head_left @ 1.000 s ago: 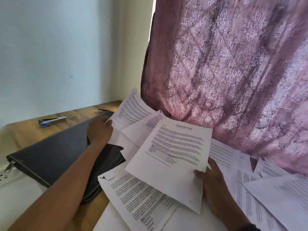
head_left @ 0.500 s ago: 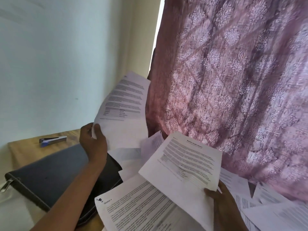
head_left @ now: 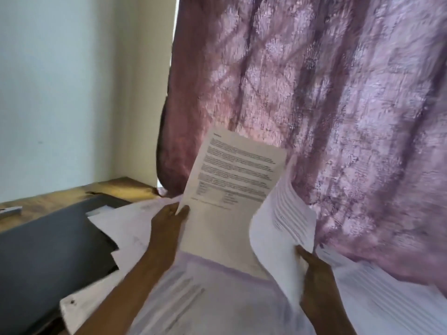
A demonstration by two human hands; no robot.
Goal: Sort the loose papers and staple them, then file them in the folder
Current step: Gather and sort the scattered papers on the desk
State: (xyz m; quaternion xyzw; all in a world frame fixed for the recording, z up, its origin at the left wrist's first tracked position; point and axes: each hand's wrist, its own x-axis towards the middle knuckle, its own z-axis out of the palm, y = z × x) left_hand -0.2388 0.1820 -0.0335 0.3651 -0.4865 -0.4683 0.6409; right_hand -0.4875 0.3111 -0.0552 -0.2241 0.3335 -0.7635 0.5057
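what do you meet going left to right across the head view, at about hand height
stapler → dark folder → left hand → upright printed sheet → curled sheet → right hand → curtain

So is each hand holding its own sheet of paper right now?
Yes, the left hand pinches an upright printed sheet by its edge, while the right hand grips a separate curled sheet.

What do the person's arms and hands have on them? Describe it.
Both forearms are bare, with no sleeves in view. The left hand and the right hand wear no gloves; no rings or watch show, though the image is blurred.
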